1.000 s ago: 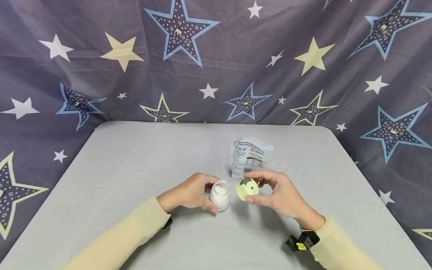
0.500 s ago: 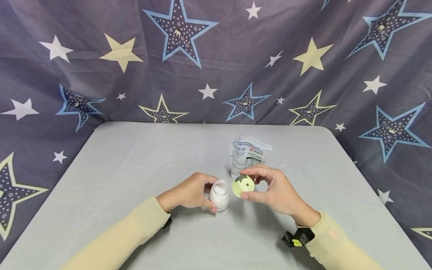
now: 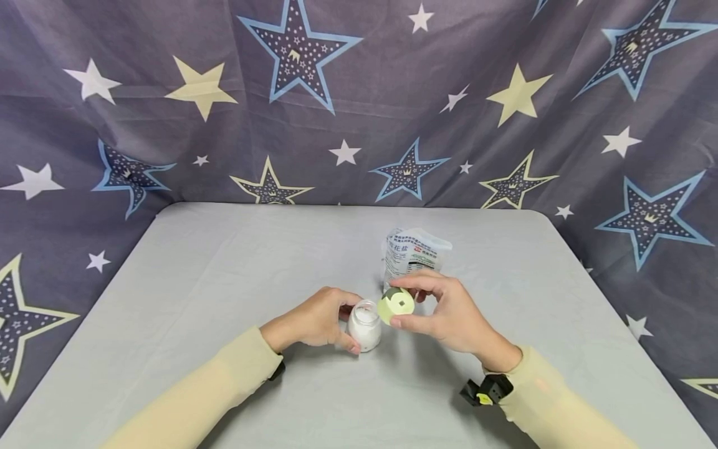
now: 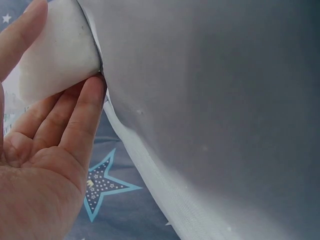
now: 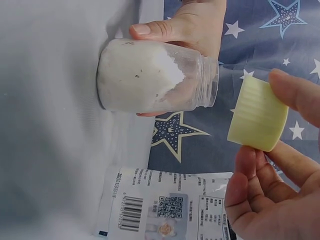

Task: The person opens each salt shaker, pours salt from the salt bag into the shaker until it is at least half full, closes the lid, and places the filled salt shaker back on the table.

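A clear jar (image 3: 365,327) stands upright on the table, mostly filled with white, salt-like grains; its threaded mouth is uncovered. My left hand (image 3: 325,319) grips the jar from its left side, thumb in front and fingers behind. Between thumb and fingers, my right hand (image 3: 443,312) holds a pale yellow-green lid (image 3: 396,305), tilted, just right of the jar's mouth. In the right wrist view a gap shows between the lid (image 5: 258,114) and the jar's threaded neck (image 5: 206,82). The left wrist view shows the jar's white-filled lower part (image 4: 62,55) in the left hand's fingers.
Behind the right hand stands a printed white pouch (image 3: 412,252) with Chinese text; its barcode shows in the right wrist view. The grey table (image 3: 252,249) ends at a dark curtain (image 3: 359,93) patterned with stars.
My right hand has moved left and slightly up with the lid, bringing it up to the jar's mouth. The left hand and jar have stayed nearly still.
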Motion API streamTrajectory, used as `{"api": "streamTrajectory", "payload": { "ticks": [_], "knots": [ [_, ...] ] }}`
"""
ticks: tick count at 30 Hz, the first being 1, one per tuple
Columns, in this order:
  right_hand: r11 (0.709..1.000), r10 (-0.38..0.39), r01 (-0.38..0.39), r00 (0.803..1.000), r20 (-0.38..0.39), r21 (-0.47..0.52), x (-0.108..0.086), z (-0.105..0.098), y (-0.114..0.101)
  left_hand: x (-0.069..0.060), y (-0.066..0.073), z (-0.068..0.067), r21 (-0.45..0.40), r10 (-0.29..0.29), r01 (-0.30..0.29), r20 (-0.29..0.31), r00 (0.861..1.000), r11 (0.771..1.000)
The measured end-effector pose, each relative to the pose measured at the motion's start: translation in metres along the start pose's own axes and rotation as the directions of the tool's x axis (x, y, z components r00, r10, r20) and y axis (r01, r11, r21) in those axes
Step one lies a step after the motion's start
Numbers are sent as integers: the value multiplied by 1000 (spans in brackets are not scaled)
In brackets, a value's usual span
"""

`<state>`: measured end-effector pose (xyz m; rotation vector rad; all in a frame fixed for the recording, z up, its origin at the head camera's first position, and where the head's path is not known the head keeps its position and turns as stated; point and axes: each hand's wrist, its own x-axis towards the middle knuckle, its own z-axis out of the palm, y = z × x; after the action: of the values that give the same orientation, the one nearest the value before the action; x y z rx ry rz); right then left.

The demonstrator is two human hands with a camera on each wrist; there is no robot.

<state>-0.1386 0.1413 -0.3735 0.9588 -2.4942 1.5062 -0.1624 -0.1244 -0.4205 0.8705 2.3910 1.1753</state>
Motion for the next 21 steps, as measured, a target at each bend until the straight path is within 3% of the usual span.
{"api": "streamTrajectory", "payload": {
  "ticks": [6, 21],
  "knots": [
    [1000, -8, 8, 1000, 1, 4, 5, 3, -2, 0, 0, -1, 8, 14, -14, 2, 1000, 1000],
    [999, -11, 12, 1000, 16, -47, 11, 8, -5, 0, 1, 0, 12, -23, 24, -9, 1000, 1000]
  ]
}}
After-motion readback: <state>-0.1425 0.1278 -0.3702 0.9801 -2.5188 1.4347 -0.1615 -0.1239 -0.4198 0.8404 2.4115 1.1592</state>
